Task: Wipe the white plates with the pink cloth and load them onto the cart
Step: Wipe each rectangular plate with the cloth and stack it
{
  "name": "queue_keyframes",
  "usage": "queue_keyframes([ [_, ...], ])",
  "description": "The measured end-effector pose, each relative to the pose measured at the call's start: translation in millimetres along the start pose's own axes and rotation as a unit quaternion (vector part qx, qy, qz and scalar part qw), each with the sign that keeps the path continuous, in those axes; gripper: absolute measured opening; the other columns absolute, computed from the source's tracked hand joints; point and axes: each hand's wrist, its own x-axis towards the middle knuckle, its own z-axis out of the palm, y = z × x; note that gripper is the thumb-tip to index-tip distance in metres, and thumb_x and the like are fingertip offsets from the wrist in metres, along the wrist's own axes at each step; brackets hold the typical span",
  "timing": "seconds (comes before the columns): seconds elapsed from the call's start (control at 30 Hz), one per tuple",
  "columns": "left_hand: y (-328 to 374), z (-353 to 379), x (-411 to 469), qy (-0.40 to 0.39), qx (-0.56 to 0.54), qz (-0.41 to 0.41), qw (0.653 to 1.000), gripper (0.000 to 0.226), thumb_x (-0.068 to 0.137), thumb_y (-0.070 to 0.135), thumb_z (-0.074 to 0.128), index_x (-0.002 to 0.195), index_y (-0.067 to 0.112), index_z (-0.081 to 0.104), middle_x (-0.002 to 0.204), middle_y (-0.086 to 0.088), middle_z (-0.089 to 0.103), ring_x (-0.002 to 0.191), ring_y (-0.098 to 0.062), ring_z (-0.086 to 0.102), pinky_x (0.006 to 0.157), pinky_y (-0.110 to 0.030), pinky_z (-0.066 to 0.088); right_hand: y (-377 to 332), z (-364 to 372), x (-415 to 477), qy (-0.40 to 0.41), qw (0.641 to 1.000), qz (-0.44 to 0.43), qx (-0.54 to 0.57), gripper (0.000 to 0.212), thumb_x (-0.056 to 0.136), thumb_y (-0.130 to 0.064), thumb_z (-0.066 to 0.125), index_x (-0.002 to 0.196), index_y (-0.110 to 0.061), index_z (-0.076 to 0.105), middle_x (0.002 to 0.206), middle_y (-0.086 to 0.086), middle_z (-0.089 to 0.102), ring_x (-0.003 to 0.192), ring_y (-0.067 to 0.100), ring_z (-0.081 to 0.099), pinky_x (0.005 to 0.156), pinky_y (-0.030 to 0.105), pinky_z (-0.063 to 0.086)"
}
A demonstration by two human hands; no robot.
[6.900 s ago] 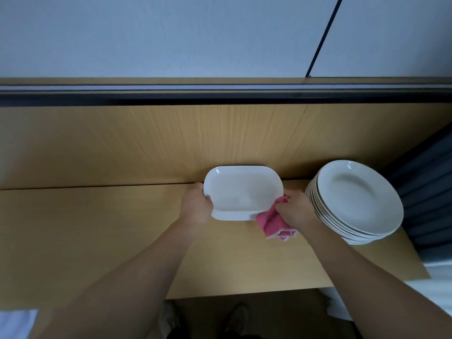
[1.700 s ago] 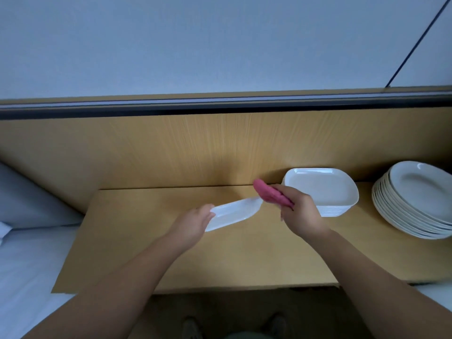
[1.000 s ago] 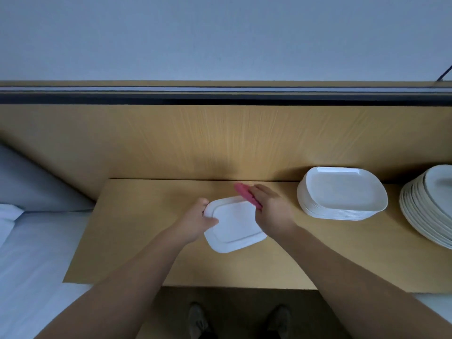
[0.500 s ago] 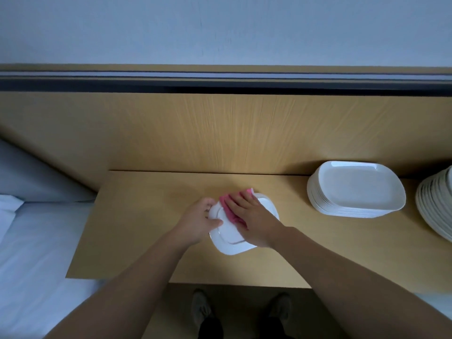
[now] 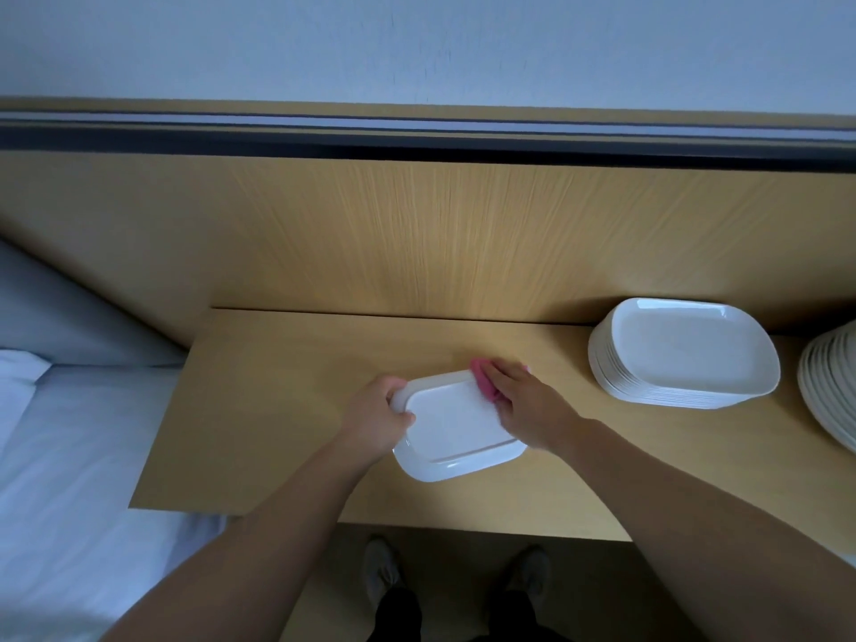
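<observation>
Pale wall (image 5: 417, 39) above, wood-grain back panel (image 5: 417, 234) below it. A wooden tabletop (image 5: 278, 386) ran across the view, with white bedding (image 5: 69, 456) off its left end. No cart was in sight.

At the right end of the tabletop stood a stack of rectangular plates (image 5: 685, 354). A stack of round plates (image 5: 833, 391), cut by the frame edge, was just beside it.

One white plate (image 5: 456, 426) was near the middle of the tabletop, well apart from both stacks. Whether it rested on the wood or was held just above it could not be told.

The left hand (image 5: 377, 417) gripped the plate's left rim, fingers curled round the edge and thumb on top. The right hand (image 5: 528, 410) lay over the far right corner, fingers straight and together, pressing the pink cloth (image 5: 481, 379) onto the plate. Only a bunched bit of cloth showed past the fingertips.

Change: half a second earlier the cloth hand covered the plate's far left part, next to the left hand. It had since swept across to the right corner, leaving most of the face bare. About a second earlier the cloth was only at the plate's far edge.

Judgement: the wiping stroke was in progress on this plate and the visible face was nearly covered. Loading had not begun for it, and both stacks still waited, so much of the task appeared to remain.
</observation>
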Motion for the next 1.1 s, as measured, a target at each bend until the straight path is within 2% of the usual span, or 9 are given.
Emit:
queue_keyframes([
  [0.2, 2.6, -1.3, -1.9, 0.013, -0.025, -0.026, 0.999, 0.05, 0.084, 0.007, 0.065, 0.131, 0.015, 0.053, 0.12, -0.004, 0.059, 0.101, -0.019, 0.059, 0.085, -0.031, 0.05, -7.0, 2.4, -14.3, 0.004, 0.998, 0.053, 0.035, 0.054, 0.101, -0.012, 0.034, 0.153, -0.018, 0.02, 0.156, -0.002, 0.025, 0.141, 0.023, 0.029, 0.106, 0.025, 0.029],
  [0.4, -1.3, -0.3, -4.0, 0.025, -0.052, -0.05, 0.997, 0.052, 0.083, 0.007, 0.066, 0.132, 0.014, 0.053, 0.119, -0.007, 0.061, 0.098, -0.021, 0.061, 0.081, -0.032, 0.051, -12.7, 14.2, -41.8, -0.023, 0.993, 0.109, 0.048, 0.06, 0.103, -0.016, 0.034, 0.155, -0.02, 0.005, 0.162, -0.001, 0.007, 0.146, 0.025, 0.017, 0.109, 0.032, 0.033],
  [0.53, -2.4, -0.7, -4.6, 0.042, -0.086, -0.058, 0.994, 0.052, 0.083, 0.01, 0.067, 0.132, 0.014, 0.05, 0.115, -0.003, 0.058, 0.098, -0.021, 0.059, 0.082, -0.035, 0.053, -21.6, 25.9, -58.6, -0.012, 0.985, 0.121, 0.122, 0.057, 0.103, -0.015, 0.033, 0.155, -0.026, 0.01, 0.161, -0.002, 0.012, 0.148, 0.023, 0.01, 0.115, 0.032, 0.022],
  [0.63, -0.4, 7.4, -9.7, 0.032, -0.095, -0.062, 0.993, 0.05, 0.083, 0.014, 0.07, 0.128, 0.013, 0.048, 0.117, -0.006, 0.055, 0.101, -0.025, 0.058, 0.081, -0.043, 0.057, -39.1, 27.4, -46.5, 0.045, 0.968, 0.178, 0.171, 0.055, 0.102, -0.014, 0.038, 0.154, -0.016, 0.018, 0.159, 0.006, 0.02, 0.145, 0.026, 0.021, 0.115, 0.034, 0.022],
  [0.7, -0.5, 13.4, -14.3, 0.022, -0.114, -0.071, 0.991, 0.052, 0.084, 0.015, 0.07, 0.129, 0.013, 0.045, 0.12, -0.006, 0.051, 0.103, -0.026, 0.057, 0.072, -0.038, 0.059, -48.0, 26.2, -39.6, 0.07, 0.958, 0.204, 0.189, 0.055, 0.1, -0.009, 0.04, 0.152, -0.011, 0.023, 0.157, 0.01, 0.024, 0.143, 0.029, 0.024, 0.114, 0.037, 0.023],
  [0.77, -2.3, 16.8, -17.1, 0.021, -0.124, -0.077, 0.989, 0.052, 0.085, 0.016, 0.07, 0.13, 0.015, 0.043, 0.121, -0.006, 0.05, 0.104, -0.026, 0.056, 0.069, -0.034, 0.059, -54.2, 31.7, -41.9, 0.075, 0.959, 0.198, 0.191, 0.055, 0.099, -0.009, 0.042, 0.151, -0.011, 0.025, 0.156, 0.01, 0.025, 0.142, 0.031, 0.025, 0.114, 0.038, 0.027],
  [0.87, -5.1, 19.8, -17.3, 0.034, -0.119, -0.069, 0.99, 0.048, 0.084, 0.018, 0.069, 0.126, 0.015, 0.045, 0.116, -0.005, 0.052, 0.102, -0.025, 0.056, 0.081, -0.044, 0.057, -65.6, 53.6, -53.2, 0.059, 0.97, 0.166, 0.168, 0.063, 0.096, -0.01, 0.047, 0.152, -0.015, 0.018, 0.156, 0.008, 0.02, 0.142, 0.032, 0.024, 0.108, 0.038, 0.039],
  [1.0, -6.0, 21.2, -16.8, 0.035, -0.132, -0.057, 0.989, 0.037, 0.084, 0.014, 0.067, 0.116, 0.015, 0.047, 0.11, -0.004, 0.053, 0.1, -0.022, 0.056, 0.086, -0.046, 0.055, -90.5, 76.1, -68.5, 0.032, 0.987, 0.136, 0.075, 0.074, 0.093, -0.002, 0.047, 0.153, -0.018, 0.006, 0.159, 0.002, 0.008, 0.146, 0.027, 0.016, 0.109, 0.028, 0.036],
  [1.1, -10.9, 18.3, -14.7, 0.035, -0.14, -0.046, 0.989, 0.035, 0.083, 0.01, 0.066, 0.114, 0.014, 0.048, 0.105, -0.002, 0.055, 0.097, -0.021, 0.057, 0.084, -0.044, 0.054, -92.6, 78.7, -85.1, 0.039, 0.995, 0.06, 0.075, 0.07, 0.095, -0.007, 0.05, 0.153, -0.022, 0.016, 0.157, -0.003, 0.022, 0.137, 0.025, 0.037, 0.106, 0.03, 0.041],
])
